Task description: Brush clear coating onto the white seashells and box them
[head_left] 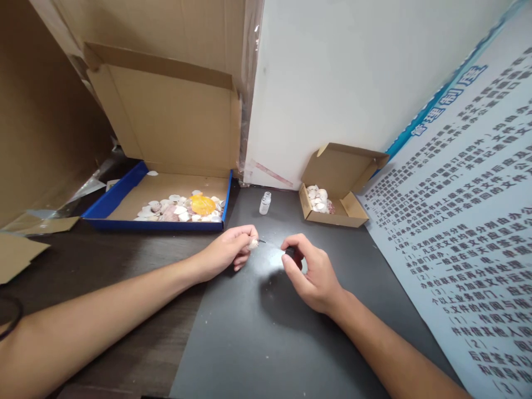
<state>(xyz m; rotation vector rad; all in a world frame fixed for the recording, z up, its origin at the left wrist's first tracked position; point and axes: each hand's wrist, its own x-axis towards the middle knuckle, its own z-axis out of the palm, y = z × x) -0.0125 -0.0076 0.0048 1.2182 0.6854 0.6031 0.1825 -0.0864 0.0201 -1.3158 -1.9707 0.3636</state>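
My left hand [233, 247] pinches a small whitish shell [253, 244] between thumb and fingers, above the left edge of the dark grey mat. Facing it, my right hand [311, 271] grips a black bottle cap [290, 252] with a thin applicator stem pointing left. The stem's dark tip [261, 241] is at or very near the shell; I cannot tell whether they touch. Beyond both hands stands a small clear bottle [265, 203] with a pale label, its neck uncapped.
At the back left, a blue-edged cardboard box [155, 224] holds many shells and an orange piece [203, 204]. A smaller open carton [338, 219] with white shells [318, 198] sits at the back right. A printed sign [469, 183] leans along the right side.
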